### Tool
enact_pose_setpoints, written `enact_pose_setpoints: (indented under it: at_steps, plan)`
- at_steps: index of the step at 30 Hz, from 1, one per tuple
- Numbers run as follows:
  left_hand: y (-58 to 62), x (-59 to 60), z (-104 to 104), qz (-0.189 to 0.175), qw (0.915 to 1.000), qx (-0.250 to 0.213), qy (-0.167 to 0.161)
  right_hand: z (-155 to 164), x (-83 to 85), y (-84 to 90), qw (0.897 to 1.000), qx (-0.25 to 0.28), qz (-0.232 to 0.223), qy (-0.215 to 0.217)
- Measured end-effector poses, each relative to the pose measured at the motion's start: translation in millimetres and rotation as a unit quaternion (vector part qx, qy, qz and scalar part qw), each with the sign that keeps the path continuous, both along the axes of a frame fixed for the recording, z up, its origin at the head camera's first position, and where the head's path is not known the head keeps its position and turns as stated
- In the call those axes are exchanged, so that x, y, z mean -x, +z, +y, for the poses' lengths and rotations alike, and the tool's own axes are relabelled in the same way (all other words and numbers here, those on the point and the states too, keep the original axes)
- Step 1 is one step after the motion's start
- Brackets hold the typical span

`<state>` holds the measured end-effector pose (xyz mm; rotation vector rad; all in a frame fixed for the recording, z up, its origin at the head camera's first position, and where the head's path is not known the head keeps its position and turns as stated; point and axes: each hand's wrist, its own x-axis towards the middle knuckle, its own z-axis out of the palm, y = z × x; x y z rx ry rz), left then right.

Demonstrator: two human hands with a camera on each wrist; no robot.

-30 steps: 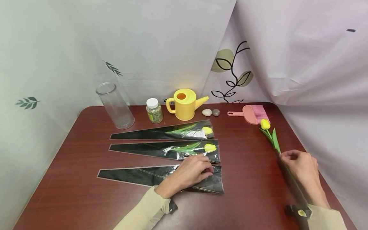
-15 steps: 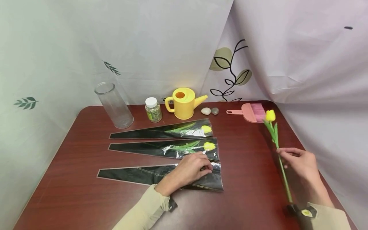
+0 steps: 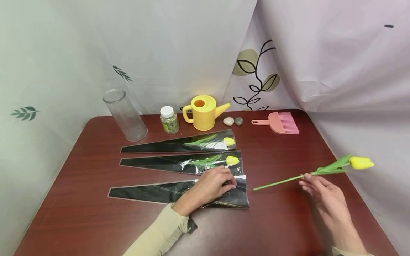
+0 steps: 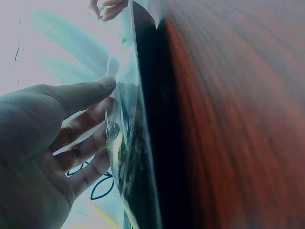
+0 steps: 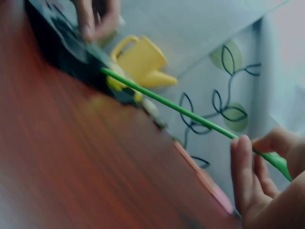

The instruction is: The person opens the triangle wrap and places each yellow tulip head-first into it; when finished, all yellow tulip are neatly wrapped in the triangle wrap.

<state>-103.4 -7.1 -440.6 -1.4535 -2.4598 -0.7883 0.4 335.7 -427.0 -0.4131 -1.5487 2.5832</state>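
In the head view my right hand [image 3: 330, 201] pinches a yellow artificial tulip [image 3: 361, 163] by its green stem, near the leaves. The stem's bare end points left toward the nearest flower sleeve [image 3: 141, 193], which is black with a clear front. My left hand [image 3: 209, 188] is over the wide end of that sleeve, thumb and fingertips pinching its clear film [image 4: 125, 95]. Seen from the left wrist, the film stands up off the black backing. Two more sleeves, a middle one [image 3: 153, 163] and a far one [image 3: 160, 145], lie behind it, each with a yellow tulip inside.
Along the back of the table [image 3: 80, 220] stand a clear glass cylinder vase [image 3: 126, 115], a white-capped jar [image 3: 169, 121] and a yellow watering can [image 3: 204, 113]. Two stones [image 3: 229, 121] and a pink brush [image 3: 277, 123] lie to their right. Printed cloth hangs behind.
My right hand has lifted the tulip and turned it from pointing away to lying crosswise, bloom to the right and stem end to the left. My left hand stays at the near sleeve.
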Motion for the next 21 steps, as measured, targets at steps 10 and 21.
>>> enact_pose_setpoints:
  at_steps: [10,21]
  plan:
    - [1.8,-0.8,0.0,0.001,0.9999,-0.011,0.012,-48.9,-6.3,-10.5,0.998,-0.007,-0.039,-0.044]
    - [3.5,-1.5,2.5,0.006,0.9992,-0.025,0.030,-117.6,-2.4,-17.5,0.976,-0.059,-0.204,-0.040]
